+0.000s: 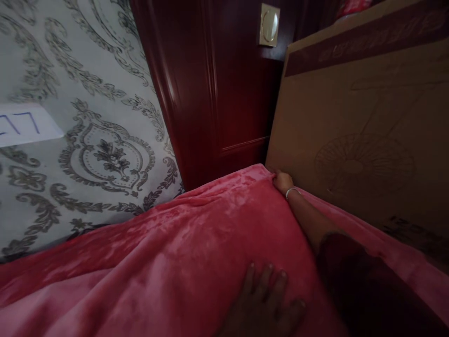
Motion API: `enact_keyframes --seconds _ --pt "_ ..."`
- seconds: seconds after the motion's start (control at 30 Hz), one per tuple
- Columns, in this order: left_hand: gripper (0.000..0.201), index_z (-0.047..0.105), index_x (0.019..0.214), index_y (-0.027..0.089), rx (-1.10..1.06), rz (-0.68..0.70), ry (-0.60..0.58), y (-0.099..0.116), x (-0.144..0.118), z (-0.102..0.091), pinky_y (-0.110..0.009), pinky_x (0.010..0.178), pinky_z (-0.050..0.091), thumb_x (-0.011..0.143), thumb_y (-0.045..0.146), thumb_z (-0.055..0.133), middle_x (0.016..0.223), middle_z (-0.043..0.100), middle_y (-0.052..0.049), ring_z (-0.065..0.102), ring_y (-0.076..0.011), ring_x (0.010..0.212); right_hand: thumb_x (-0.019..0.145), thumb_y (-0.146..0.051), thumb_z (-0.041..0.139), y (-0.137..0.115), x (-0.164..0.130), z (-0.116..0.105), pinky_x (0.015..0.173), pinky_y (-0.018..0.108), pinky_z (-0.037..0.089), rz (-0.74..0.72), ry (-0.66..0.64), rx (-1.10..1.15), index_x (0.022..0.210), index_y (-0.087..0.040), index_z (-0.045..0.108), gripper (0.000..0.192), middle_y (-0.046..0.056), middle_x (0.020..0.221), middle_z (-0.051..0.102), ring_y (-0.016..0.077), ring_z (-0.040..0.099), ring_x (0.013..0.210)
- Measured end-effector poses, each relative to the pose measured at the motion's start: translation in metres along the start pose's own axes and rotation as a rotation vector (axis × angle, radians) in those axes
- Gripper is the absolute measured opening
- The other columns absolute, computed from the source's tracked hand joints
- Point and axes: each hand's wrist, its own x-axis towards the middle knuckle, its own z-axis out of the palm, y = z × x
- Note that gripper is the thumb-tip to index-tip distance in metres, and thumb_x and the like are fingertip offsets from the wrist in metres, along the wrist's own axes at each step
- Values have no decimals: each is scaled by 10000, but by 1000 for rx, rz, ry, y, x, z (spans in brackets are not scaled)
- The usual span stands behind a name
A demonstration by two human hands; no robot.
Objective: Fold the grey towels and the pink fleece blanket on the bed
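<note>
Pink plush blanket spreads across the bed, soft and limp by the look of it, likely to slide and bunch rather than hold shape. Right hand reaches out to the far corner, fingers closed on the blanket's edge beside the cardboard box — that hem looks the sensible place to take hold. Left hand lies flat and open on the fabric, pressing it down. Crowding in: the box leans close on the right, a dark red door behind, patterned wallpaper left.
</note>
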Motion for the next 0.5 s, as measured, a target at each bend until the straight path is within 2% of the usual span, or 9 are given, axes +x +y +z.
enact_keyframes --seconds 0.07,0.13,0.2,0.27,0.33,0.4,0.5 --pt "590 163 1596 381 24 11 7 2 -1 -3 -693 1168 282 1036 379 349 1642 191 -97 217 -368 1515 923 -126 455 -2 -7 -10 908 329 486 -32 -14 -13 1332 -41 609 445 244 1145 701 290 672 1090" --pt "606 172 1601 346 47 27 17 5 -4 -9 -670 1182 261 1032 431 361 1649 163 -110 196 -368 1522 953 -217 469 -1 -19 -16 972 380 472 -135 4 -52 1408 -72 551 485 236 1255 659 313 630 1163" --pt "648 182 1603 318 48 30 25 10 -7 -19 -650 1195 230 1016 490 396 1660 141 -118 167 -368 1531 978 -379 475 5 -35 -13 1060 484 424 -300 13 -126 1474 -150 496 547 198 1426 559 355 522 1304" --pt "686 230 1595 290 12 11 21 17 -11 -31 -626 1215 185 992 552 425 1666 145 -129 145 -366 1536 998 -494 410 14 -51 -2 1132 563 346 -420 -40 -183 1518 -210 443 594 138 1560 428 359 374 1432" --pt "705 292 1578 266 -47 -14 3 24 -14 -45 -601 1232 133 974 604 423 1665 176 -141 140 -359 1539 1022 -500 327 23 -62 11 1176 573 287 -422 -137 -199 1561 -222 369 609 100 1627 318 318 273 1496" --pt "709 332 1563 247 -92 -27 -19 29 -15 -56 -593 1236 101 967 621 418 1660 208 -152 154 -358 1537 1035 -484 281 27 -65 18 1202 548 256 -391 -211 -198 1596 -220 290 620 80 1656 243 283 237 1515" --pt "706 359 1551 246 -102 -51 -43 33 -16 -61 -615 1224 91 958 621 436 1657 225 -160 169 -365 1534 1036 -468 286 20 -64 12 1198 549 263 -351 -296 -202 1602 -206 271 624 83 1658 227 281 220 1522"
